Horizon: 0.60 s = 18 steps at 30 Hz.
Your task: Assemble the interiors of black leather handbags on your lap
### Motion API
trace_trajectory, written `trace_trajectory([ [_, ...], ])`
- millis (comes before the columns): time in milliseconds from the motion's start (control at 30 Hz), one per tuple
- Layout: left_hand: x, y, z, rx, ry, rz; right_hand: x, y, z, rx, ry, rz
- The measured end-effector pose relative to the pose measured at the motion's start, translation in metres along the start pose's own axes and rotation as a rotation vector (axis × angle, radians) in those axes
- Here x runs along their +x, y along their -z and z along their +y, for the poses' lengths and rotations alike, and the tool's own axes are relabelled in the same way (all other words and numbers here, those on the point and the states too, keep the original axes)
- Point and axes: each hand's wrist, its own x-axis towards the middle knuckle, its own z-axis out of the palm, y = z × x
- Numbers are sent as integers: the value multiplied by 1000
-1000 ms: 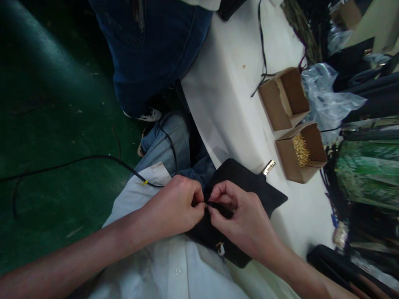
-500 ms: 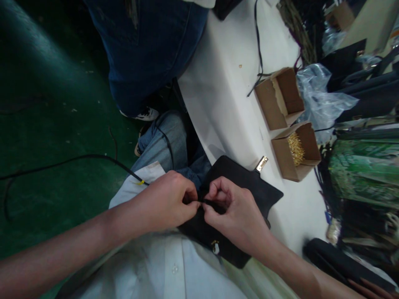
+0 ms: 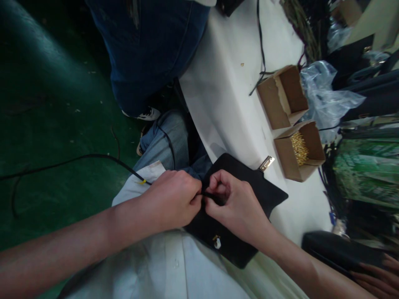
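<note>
A black handbag point(image 3: 264, 193) lies open across my lap and the table's edge. Its flap carries a gold metal clasp point(image 3: 267, 163), and a small lock piece point(image 3: 217, 242) shows on its body. Above the bag, my left hand point(image 3: 174, 198) is closed, its fingertips against a thin black cord point(image 3: 210, 194). My right hand point(image 3: 235, 206) pinches the same cord from the other side, fingertips almost touching the left ones. A longer black cord with a yellow mark point(image 3: 141, 181) disappears behind my left hand; whether the two are one piece is hidden.
On the white table point(image 3: 224, 87) stand a cardboard box point(image 3: 277, 99) and another box point(image 3: 291, 162) with gold hardware. A plastic bag point(image 3: 327, 95) lies behind them. Another person's jeans-clad leg point(image 3: 152, 50) is at the upper left; another hand point(image 3: 377, 276) rests at the lower right.
My left hand has rolled over and its fingers have curled tighter at the cord. My right hand keeps its pinch, nearly in place. The other person's hand shows more at lower right.
</note>
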Motion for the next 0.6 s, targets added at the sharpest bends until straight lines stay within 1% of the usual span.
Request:
trace_trajectory([
  [67,3,-4,-4,51,-56,27,3,0,3,34,-10,-4],
  [133,7,-8,-12,-34,-70,31,6,-1,7,84,-33,-14],
  [267,11,-11,-20,-256,-18,19,9,-2,10,196,-112,-20],
  [367,11,-9,-16,-285,23,10,9,-1,9,187,-144,-14],
  [500,16,-3,-11,-283,59,-37,8,-3,7,123,-92,6],
  [600,19,2,-14,-293,19,-76,6,-5,6,30,-20,52],
])
